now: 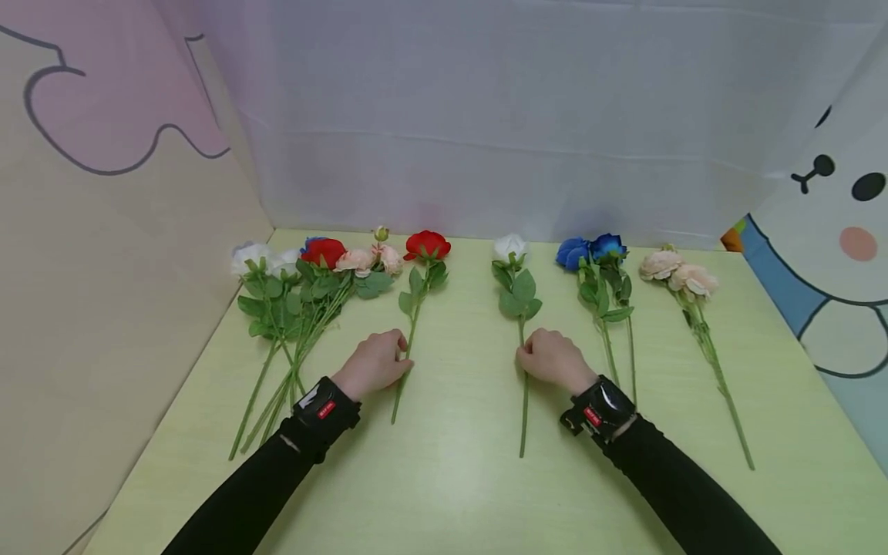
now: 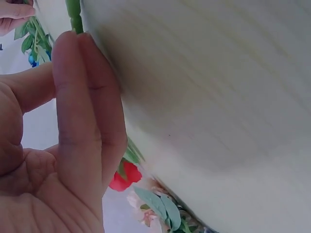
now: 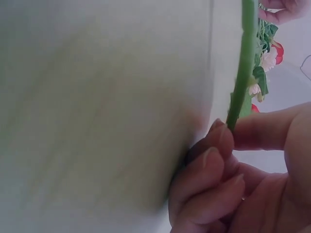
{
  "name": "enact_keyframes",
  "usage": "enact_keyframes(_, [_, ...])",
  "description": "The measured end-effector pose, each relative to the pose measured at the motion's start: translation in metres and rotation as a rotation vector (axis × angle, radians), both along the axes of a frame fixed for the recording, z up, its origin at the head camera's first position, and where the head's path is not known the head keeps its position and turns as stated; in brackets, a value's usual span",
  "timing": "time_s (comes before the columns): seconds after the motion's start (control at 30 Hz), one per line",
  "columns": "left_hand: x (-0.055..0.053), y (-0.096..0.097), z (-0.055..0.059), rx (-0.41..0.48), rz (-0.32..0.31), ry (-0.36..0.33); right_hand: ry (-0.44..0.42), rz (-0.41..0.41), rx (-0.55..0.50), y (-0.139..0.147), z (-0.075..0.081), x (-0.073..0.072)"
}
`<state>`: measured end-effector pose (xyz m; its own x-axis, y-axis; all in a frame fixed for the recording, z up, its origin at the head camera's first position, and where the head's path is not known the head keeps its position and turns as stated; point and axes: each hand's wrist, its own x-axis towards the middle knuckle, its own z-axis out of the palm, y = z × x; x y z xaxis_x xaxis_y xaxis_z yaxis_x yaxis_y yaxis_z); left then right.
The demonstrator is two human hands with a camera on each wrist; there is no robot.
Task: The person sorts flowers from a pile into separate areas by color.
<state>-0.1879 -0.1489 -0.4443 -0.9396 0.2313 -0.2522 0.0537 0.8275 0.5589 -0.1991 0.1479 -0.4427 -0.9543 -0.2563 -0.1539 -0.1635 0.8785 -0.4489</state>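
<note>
My left hand (image 1: 375,361) pinches the stem of a red rose (image 1: 427,245) about midway down; in the left wrist view the green stem (image 2: 74,17) shows at the fingertips. The bloom points to the back of the table, with green leaves below it. To the right, my right hand (image 1: 555,359) holds the stem of a white rose (image 1: 510,248) between thumb and fingers. Its green stem (image 3: 242,68) runs up out of the fingers in the right wrist view. Both flowers lie roughly parallel, stem ends toward me. Whether the stems touch the table at the fingers, I cannot tell.
At the left lies a bunch of white, red, blue and pink flowers (image 1: 323,253) with crossing stems. Blue roses (image 1: 607,247) lie just beyond the right hand, and pale pink flowers (image 1: 692,280) farther right. A white curtain (image 1: 486,139) hangs behind the yellowish table (image 1: 458,478).
</note>
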Motion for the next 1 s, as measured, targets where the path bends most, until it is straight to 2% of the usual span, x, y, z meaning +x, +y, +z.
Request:
enact_keyframes(0.43, [0.003,0.003,0.004,0.006,0.011,-0.017,-0.028,0.028,-0.013,-0.004,0.001,0.003])
enact_keyframes(0.73, [0.005,0.001,0.004,0.024,-0.001,-0.004,-0.005,0.0,0.007,-0.002,0.006,0.003])
enact_keyframes(0.87, [0.005,0.0,0.004,0.023,0.004,-0.004,0.064,-0.019,0.011,-0.002,0.011,0.002])
enact_keyframes(1.0, [0.004,-0.002,0.006,0.002,0.012,0.01,0.192,-0.01,-0.02,-0.003,0.019,0.001])
